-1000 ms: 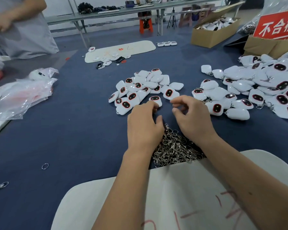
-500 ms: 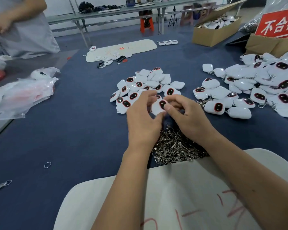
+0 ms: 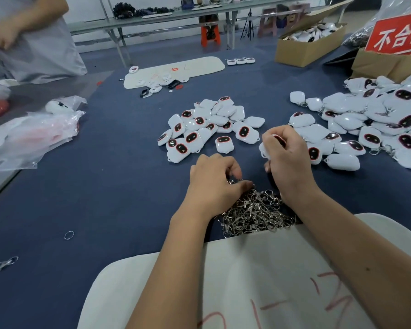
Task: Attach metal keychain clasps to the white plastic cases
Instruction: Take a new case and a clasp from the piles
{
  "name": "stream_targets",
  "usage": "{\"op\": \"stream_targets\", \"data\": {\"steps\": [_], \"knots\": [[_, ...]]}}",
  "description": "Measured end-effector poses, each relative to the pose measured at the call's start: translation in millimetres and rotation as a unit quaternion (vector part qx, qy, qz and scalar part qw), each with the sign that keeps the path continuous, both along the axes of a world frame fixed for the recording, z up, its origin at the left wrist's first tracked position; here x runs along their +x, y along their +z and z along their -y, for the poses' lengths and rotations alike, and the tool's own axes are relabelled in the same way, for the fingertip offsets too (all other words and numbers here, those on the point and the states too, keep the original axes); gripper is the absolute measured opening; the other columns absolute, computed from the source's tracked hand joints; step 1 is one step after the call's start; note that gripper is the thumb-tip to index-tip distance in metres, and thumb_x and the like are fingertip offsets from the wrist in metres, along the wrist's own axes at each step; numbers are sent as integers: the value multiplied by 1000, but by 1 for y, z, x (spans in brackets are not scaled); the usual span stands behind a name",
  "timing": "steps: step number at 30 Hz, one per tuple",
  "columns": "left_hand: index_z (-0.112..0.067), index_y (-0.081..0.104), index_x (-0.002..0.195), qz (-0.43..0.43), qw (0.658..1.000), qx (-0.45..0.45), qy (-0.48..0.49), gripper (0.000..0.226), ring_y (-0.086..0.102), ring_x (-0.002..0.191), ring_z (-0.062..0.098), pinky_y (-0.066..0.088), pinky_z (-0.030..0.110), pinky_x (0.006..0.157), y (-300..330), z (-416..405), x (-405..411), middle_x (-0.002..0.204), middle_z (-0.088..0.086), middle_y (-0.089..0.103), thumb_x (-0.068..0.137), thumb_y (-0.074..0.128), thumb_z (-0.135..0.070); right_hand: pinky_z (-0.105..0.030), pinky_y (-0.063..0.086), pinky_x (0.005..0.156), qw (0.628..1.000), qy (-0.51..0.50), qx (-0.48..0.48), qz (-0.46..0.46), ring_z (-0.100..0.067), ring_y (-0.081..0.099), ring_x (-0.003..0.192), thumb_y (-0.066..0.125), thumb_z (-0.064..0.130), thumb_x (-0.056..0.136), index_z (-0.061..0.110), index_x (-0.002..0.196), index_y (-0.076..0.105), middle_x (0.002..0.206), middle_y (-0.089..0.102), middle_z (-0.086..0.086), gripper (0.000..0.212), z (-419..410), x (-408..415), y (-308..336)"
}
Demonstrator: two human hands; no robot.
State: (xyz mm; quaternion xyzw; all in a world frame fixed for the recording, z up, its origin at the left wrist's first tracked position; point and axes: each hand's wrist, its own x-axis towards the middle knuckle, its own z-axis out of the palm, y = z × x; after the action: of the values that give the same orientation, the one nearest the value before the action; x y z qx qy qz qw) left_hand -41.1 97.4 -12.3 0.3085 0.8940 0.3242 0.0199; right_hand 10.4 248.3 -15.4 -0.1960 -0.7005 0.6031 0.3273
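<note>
Hands at the clasp pile

The left hand [image 3: 215, 184] pinches a clasp at the top of the clasp pile [image 3: 255, 213] on the table [image 3: 105, 198]; just right, the right hand [image 3: 286, 160] grips a white case [image 3: 263, 149]. Beyond the pile lies a heap of cases [image 3: 207, 127].

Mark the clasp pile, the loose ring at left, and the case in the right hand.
clasp pile [image 3: 254, 212]: head view, middle of the heap.
loose ring [image 3: 69, 235]: head view, on its wire loop.
case [image 3: 263, 148]: head view, white edge showing beside the right hand [image 3: 287, 160].
</note>
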Motion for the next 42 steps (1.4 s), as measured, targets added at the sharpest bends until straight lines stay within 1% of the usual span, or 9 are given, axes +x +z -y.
{"op": "stream_targets", "data": {"steps": [3, 6, 8, 12, 16, 20, 24, 31, 42], "knots": [[-25, 58, 71, 54, 993, 104, 11, 28, 54, 69, 2, 44, 25, 69, 0, 2, -1, 68, -13, 60, 84, 83, -30, -32, 45, 53, 1000, 9, 24, 3, -18, 52, 49, 66, 27, 97, 14, 81, 58, 57, 59, 1, 23, -2, 1, -2], [-20, 60, 72, 98, 970, 214, 56, 26, 49, 53, 0, 39, 12, 54, 4, 0, 0, 60, -11, 57, 85, 83, -23, -26, 50, 46, 997, 46, 55, 0, -16, 66, 50, 69, 12, 96, 11, 92, 62, 75, 72, -8, 8, -1, 4, -1], [-11, 65, 79, 131, 947, 283, 76, 20, 59, 53, 3, 45, 14, 55, 6, -1, -1, 60, -5, 64, 88, 81, -18, -25, 49, 45, 993, 86, 75, -5, -19, 67, 53, 67, 5, 97, 15, 107, 68, 85, 73, -2, 15, 1, 4, 1], [2, 68, 93, 202, 904, 369, 80, 12, 72, 66, 15, 57, 27, 69, 6, 1, -4, 70, 8, 75, 95, 72, -9, -10, 40, 47, 979, 165, 121, -5, -5, 56, 48, 66, 11, 100, 16, 109, 78, 63, 68, 15, 15, 2, 4, 1], [4, 68, 95, 221, 897, 376, 73, 8, 73, 69, 16, 58, 29, 73, 5, 0, -4, 72, 7, 75, 97, 67, -4, -8, 42, 57, 974, 166, 157, -3, 2, 60, 56, 73, 9, 94, 17, 96, 80, 62, 68, 18, 12, 2, 5, 0], [3, 66, 94, 214, 901, 368, 80, 7, 72, 74, 20, 59, 41, 79, 5, -3, -4, 78, 11, 75, 99, 63, -3, -13, 43, 46, 981, 152, 118, 1, -3, 58, 50, 73, 10, 95, 19, 90, 79, 68, 74, 6, 12, 2, 5, 1], [-7, 61, 92, 240, 886, 388, 80, 12, 75, 79, 17, 58, 26, 68, 7, -6, -1, 85, 12, 70, 102, 58, -2, -12, 42, 47, 981, 143, 131, 5, -2, 59, 49, 71, 14, 96, 19, 87, 77, 65, 71, 10, 12, 2, 3, -2], [-5, 64, 104, 255, 876, 408, 46, 17, 73, 75, 14, 62, 30, 81, 7, -4, 0, 71, -6, 70, 93, 67, 7, -18, 42, 45, 985, 134, 112, 10, -11, 58, 49, 66, 14, 100, 14, 84, 72, 70, 72, 0, 17, 1, 1, -2], [-6, 69, 91, 217, 858, 450, 122, 20, 77, 75, 20, 62, 33, 82, 8, 1, -2, 59, -3, 67, 82, 78, 9, -21, 44, 48, 985, 107, 134, 31, -13, 60, 50, 67, 18, 100, 18, 83, 71, 70, 72, 3, 17, 1, 2, -3]]}}
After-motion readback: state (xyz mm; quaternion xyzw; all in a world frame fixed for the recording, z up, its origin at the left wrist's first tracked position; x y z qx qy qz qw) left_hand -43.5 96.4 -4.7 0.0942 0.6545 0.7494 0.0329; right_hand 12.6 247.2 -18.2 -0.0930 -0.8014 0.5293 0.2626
